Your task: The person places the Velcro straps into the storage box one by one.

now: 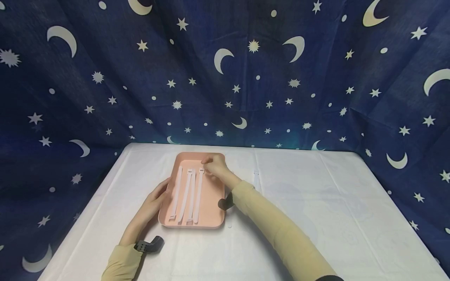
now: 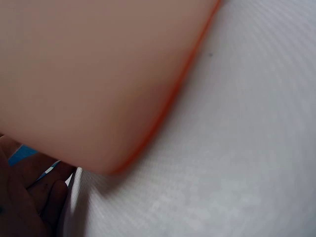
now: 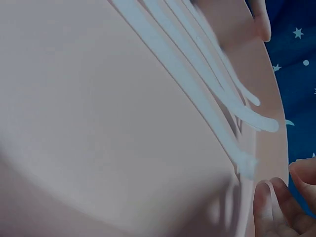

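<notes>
A shallow pink tray (image 1: 211, 210) stands on the left half of the table. Inside lie several white slotted strap ties (image 1: 185, 195), roughly lengthwise and side by side, some with their slotted heads at the far end and some at the near end. My left hand (image 1: 154, 197) holds the tray's left rim, thumb at the inner side and fingers outside. Over the far right part of the tray is my right hand (image 1: 216, 167), fingers loosely bent beside a strap head (image 3: 245, 165). In the right wrist view, no strap shows between those fingers (image 3: 264, 200) and the thumb.
Right of the tray, another white strap (image 1: 256, 176) lies on the white tablecloth (image 1: 337, 218), and the rounded end of a strap (image 1: 230, 222) shows near the tray's lower right corner. A dark blue curtain (image 1: 246, 105) with moons and stars hangs behind the table.
</notes>
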Action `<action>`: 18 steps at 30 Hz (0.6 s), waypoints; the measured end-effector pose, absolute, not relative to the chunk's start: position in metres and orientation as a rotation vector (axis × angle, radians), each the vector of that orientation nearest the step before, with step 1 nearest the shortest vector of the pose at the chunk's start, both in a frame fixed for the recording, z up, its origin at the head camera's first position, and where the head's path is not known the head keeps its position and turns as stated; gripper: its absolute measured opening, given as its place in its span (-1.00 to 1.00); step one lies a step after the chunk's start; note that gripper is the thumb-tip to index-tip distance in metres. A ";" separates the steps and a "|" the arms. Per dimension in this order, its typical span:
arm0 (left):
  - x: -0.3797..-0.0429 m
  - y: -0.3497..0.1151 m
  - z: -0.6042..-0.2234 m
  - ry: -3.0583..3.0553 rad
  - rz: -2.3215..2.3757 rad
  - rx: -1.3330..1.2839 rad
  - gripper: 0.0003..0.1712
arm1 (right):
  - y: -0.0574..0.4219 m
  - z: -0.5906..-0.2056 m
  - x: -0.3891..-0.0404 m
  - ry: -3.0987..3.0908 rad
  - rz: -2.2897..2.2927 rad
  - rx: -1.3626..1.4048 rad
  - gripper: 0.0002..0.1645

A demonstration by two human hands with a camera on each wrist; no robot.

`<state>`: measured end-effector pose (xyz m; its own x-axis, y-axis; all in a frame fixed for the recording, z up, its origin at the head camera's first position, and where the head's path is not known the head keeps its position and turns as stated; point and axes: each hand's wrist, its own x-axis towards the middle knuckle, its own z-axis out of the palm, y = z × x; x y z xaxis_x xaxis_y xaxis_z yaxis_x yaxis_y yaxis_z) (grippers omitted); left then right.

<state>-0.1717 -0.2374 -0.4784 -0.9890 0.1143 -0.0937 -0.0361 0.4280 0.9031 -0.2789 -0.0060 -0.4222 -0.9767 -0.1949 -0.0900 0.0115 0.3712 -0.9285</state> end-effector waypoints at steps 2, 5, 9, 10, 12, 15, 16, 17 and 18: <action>-0.172 -0.237 -0.479 2.539 1.601 0.067 -0.35 | -0.004 -0.421 -0.278 2.446 -1.666 -0.171 -0.82; -0.172 -0.236 -0.478 2.549 1.586 0.063 -0.35 | -0.001 -0.420 -0.276 2.421 -1.676 -0.176 -0.83; -0.172 -0.237 -0.478 2.545 1.600 0.082 -0.35 | 0.003 -0.417 -0.273 2.425 -1.654 -0.209 -0.84; -0.172 -0.237 -0.478 2.544 1.604 0.087 -0.35 | 0.004 -0.416 -0.272 2.436 -1.637 -0.227 -0.84; -0.172 -0.237 -0.477 2.547 1.605 0.090 -0.34 | 0.006 -0.414 -0.271 2.465 -1.606 -0.263 -0.83; -0.172 -0.237 -0.477 2.547 1.598 0.081 -0.33 | 0.009 -0.411 -0.267 2.490 -1.569 -0.306 -0.83; -0.172 -0.237 -0.477 2.550 1.593 0.078 -0.33 | 0.010 -0.410 -0.266 2.497 -1.558 -0.316 -0.84; -0.172 -0.237 -0.477 2.553 1.587 0.075 -0.33 | 0.011 -0.409 -0.265 2.502 -1.549 -0.320 -0.84; -0.172 -0.237 -0.477 2.553 1.588 0.074 -0.33 | 0.012 -0.408 -0.263 2.506 -1.541 -0.325 -0.84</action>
